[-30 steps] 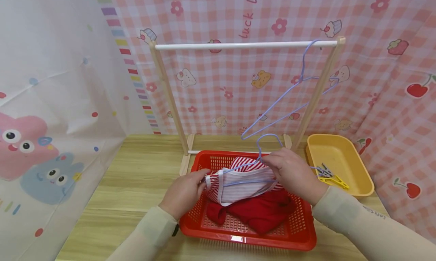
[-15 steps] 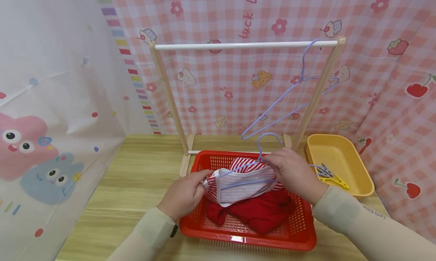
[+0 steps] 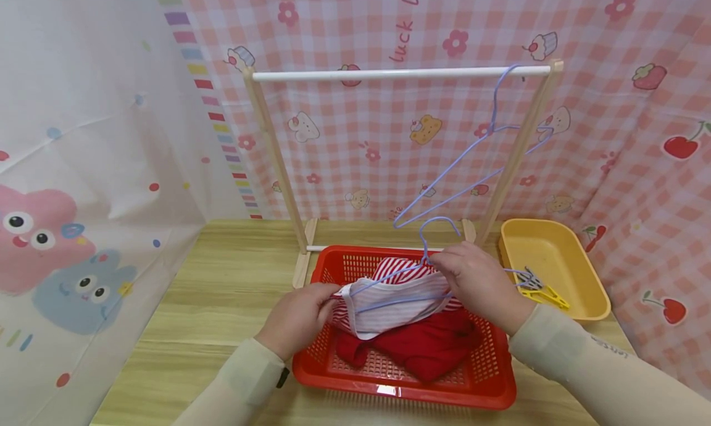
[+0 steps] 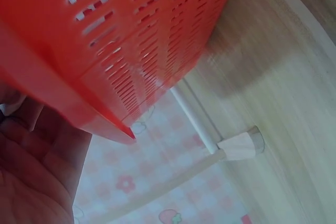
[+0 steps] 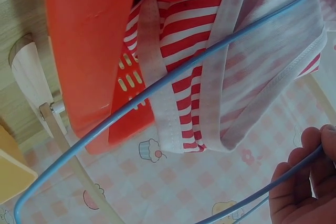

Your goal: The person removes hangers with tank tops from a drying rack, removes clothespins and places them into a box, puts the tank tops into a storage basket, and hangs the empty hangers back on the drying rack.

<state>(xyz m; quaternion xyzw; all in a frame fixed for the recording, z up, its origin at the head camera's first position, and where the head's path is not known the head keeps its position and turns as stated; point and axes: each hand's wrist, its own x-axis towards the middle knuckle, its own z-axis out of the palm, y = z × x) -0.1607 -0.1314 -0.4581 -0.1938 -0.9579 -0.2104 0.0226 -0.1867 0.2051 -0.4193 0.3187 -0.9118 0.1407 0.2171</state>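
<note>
A red-and-white striped top [image 3: 400, 309] with white trim spreads over the red basket [image 3: 344, 386]. One side of a blue hanger [image 3: 424, 244] lies inside the top. With my left hand [image 3: 294, 318] I pinch the top's left end, near that end of the hanger. My right hand [image 3: 480, 284] grips the hanger below its hook; fingers curl round the wire in the right wrist view. The hanger's other end sticks out bare past my right hand. Beneath lies a dark red cloth [image 3: 422, 349]. In the left wrist view the basket's rim hides part of my left hand.
Behind the basket stands a wooden rack with a white bar [image 3: 389, 75]. A second blue hanger [image 3: 444, 176] hangs at its right end, bearing no garment. To the right, a yellow tray [image 3: 561, 244] holds grey and yellow clothespins [image 3: 550, 297].
My left hand has drawn the striped top's edge slightly left along the hanger, and the hanger's left end has slipped further under the fabric. My right hand has stayed nearly still.
</note>
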